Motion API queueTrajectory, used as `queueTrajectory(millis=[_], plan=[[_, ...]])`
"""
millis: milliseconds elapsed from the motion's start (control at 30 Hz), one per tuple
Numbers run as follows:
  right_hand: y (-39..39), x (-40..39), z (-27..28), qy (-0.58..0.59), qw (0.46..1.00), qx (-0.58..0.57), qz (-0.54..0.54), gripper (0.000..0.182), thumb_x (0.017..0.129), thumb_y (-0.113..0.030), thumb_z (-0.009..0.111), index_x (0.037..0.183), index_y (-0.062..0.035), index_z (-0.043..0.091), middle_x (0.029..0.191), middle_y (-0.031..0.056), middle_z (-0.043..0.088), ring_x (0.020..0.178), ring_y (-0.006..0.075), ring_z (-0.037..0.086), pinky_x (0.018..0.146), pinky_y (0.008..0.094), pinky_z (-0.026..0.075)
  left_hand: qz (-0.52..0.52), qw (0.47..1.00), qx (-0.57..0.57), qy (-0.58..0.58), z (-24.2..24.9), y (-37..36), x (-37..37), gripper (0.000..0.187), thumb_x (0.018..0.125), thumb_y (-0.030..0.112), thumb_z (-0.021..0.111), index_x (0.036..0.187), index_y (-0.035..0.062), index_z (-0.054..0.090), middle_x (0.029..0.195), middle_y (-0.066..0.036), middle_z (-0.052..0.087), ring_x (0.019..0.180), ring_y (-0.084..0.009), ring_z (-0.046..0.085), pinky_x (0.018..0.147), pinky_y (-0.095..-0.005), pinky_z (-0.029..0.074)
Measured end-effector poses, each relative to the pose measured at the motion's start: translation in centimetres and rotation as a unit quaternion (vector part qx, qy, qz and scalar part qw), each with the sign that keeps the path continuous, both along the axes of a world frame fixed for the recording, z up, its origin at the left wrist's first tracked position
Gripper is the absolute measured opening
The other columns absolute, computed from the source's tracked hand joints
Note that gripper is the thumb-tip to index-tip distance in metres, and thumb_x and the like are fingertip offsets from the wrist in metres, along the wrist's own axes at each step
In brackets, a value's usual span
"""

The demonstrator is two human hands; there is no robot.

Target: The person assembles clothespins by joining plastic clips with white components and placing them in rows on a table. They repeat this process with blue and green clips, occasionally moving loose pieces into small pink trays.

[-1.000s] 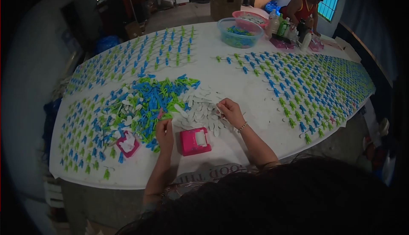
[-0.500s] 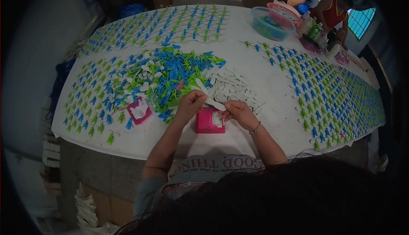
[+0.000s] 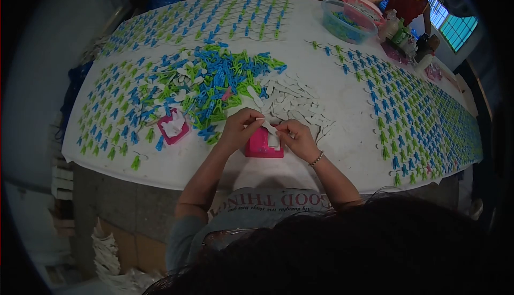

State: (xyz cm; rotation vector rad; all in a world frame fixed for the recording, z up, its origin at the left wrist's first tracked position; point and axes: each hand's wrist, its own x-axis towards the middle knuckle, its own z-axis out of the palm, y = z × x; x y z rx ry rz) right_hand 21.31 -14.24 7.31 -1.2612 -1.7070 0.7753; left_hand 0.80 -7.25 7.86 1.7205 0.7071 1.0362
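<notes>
Above a pink box point(image 3: 259, 146) with something white in it, both my hands are closed on one white elongated strip point(image 3: 270, 128). My left hand point(image 3: 241, 128) pinches its left end, and my right hand point(image 3: 299, 139), with a beaded bracelet at the wrist, pinches the other end. Fingers cover part of the strip. Just beyond my hands lies a heap of similar white strips point(image 3: 294, 100). To its left spreads a pile of blue and green clothespins point(image 3: 217, 75). A smaller pink container point(image 3: 178, 139) with white pieces stands left of my hands.
Rows of clothespins with thin hooks or cords cover the table point(image 3: 316, 169) at left, back and right. A clear blue basin point(image 3: 350, 30) and a pink basin point(image 3: 369, 6) stand at the back right by several bottles point(image 3: 400, 37). Another person point(image 3: 409, 3) is beyond them.
My hands have come closer together, and the strip between them is now tilted and more covered by fingers. The person at the back has shifted, with an arm stretched left. The view has tilted slightly.
</notes>
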Motion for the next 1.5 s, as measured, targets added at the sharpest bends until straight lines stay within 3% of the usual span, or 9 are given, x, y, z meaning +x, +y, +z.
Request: queueTrajectory(millis=[67,133,333,433,833,1067,1133,1233,1500], plan=[[-0.1,-0.4,-0.3,-0.017,0.999,0.044,-0.006,0.017,0.080,-0.003,0.065,0.097,-0.0037,0.063,0.083,0.0063,0.061,0.075,0.0161,0.058,0.067,0.0287,0.046,0.009,0.997,0.071,-0.004,0.2,-0.1,-0.2,0.007,0.085,0.003,0.063,0.092,0.0025,0.061,0.085,-0.003,0.059,0.074,-0.0087,0.056,0.064,-0.0218,0.046],[0.1,-0.7,-0.8,-0.085,0.986,0.142,-0.013,0.016,0.078,-0.002,0.064,0.094,-0.0033,0.062,0.083,0.0097,0.060,0.074,0.0236,0.056,0.067,0.0316,0.046,0.006,0.987,0.142,0.076,0.3,-0.1,-0.6,0.009,0.081,0.003,0.065,0.090,0.0039,0.063,0.085,-0.005,0.060,0.075,-0.0147,0.057,0.067,-0.0258,0.046],[0.2,-1.3,-1.8,-0.073,0.989,0.132,-0.001,0.013,0.077,0.000,0.062,0.090,-0.0038,0.059,0.079,0.0099,0.058,0.072,0.0258,0.054,0.066,0.0347,0.044,0.033,0.962,0.246,0.110,0.3,-0.6,-1.0,0.015,0.075,0.002,0.067,0.089,0.0067,0.064,0.086,-0.006,0.061,0.084,-0.0224,0.056,0.074,-0.0318,0.043],[0.4,-1.0,-2.2,-0.100,0.982,0.160,0.005,0.016,0.075,0.000,0.062,0.090,-0.0044,0.059,0.079,0.0101,0.057,0.074,0.0271,0.053,0.067,0.0354,0.043,0.039,0.964,0.242,0.106,-0.1,-0.6,-1.2,0.009,0.077,0.011,0.067,0.085,0.0080,0.062,0.083,-0.007,0.060,0.080,-0.0257,0.054,0.069,-0.0346,0.044],[-0.7,1.4,-2.4,-0.198,0.956,0.210,-0.046,0.022,0.066,-0.001,0.062,0.088,-0.0054,0.059,0.083,0.0099,0.056,0.079,0.0295,0.053,0.069,0.0377,0.044,-0.011,0.951,0.251,0.178,-3.5,-0.4,0.3,0.011,0.074,0.013,0.068,0.078,0.0099,0.059,0.078,-0.005,0.058,0.079,-0.0272,0.053,0.073,-0.0373,0.040],[0.1,1.2,0.4,-0.130,0.964,0.226,-0.046,0.028,0.067,0.000,0.061,0.094,-0.0056,0.057,0.084,0.0095,0.055,0.077,0.0258,0.053,0.069,0.0339,0.045,-0.022,0.950,0.260,0.172,-3.7,-0.4,2.6,0.011,0.070,0.013,0.069,0.075,0.0100,0.058,0.078,-0.005,0.058,0.079,-0.0273,0.053,0.073,-0.0373,0.040],[0.2,0.5,-0.1,0.011,0.992,0.115,-0.047,0.028,0.071,-0.002,0.062,0.098,-0.0051,0.055,0.085,0.0064,0.053,0.077,0.0188,0.052,0.070,0.0289,0.044,-0.013,0.949,0.274,0.155,-3.8,-0.5,2.9,0.012,0.071,0.013,0.069,0.074,0.0098,0.058,0.077,-0.005,0.057,0.078,-0.0274,0.053,0.073,-0.0373,0.040],[0.3,0.1,-1.0,0.074,0.996,0.017,-0.039,0.031,0.075,-0.001,0.062,0.104,-0.0045,0.050,0.090,0.0017,0.051,0.084,0.0118,0.049,0.076,0.0250,0.042,-0.004,0.970,0.207,0.125,-4.1,-0.8,2.8,0.012,0.072,0.012,0.069,0.074,0.0089,0.058,0.077,-0.005,0.057,0.080,-0.0271,0.053,0.074,-0.0369,0.040],[0.5,-1.2,-2.4,0.049,0.998,-0.044,-0.013,0.033,0.074,-0.002,0.062,0.104,-0.0047,0.050,0.089,0.0040,0.050,0.081,0.0130,0.049,0.073,0.0259,0.042,0.011,0.988,0.138,0.060,-2.4,-1.3,1.2,0.023,0.071,0.011,0.070,0.090,0.0084,0.058,0.095,-0.007,0.057,0.091,-0.0258,0.052,0.083,-0.0353,0.040]])
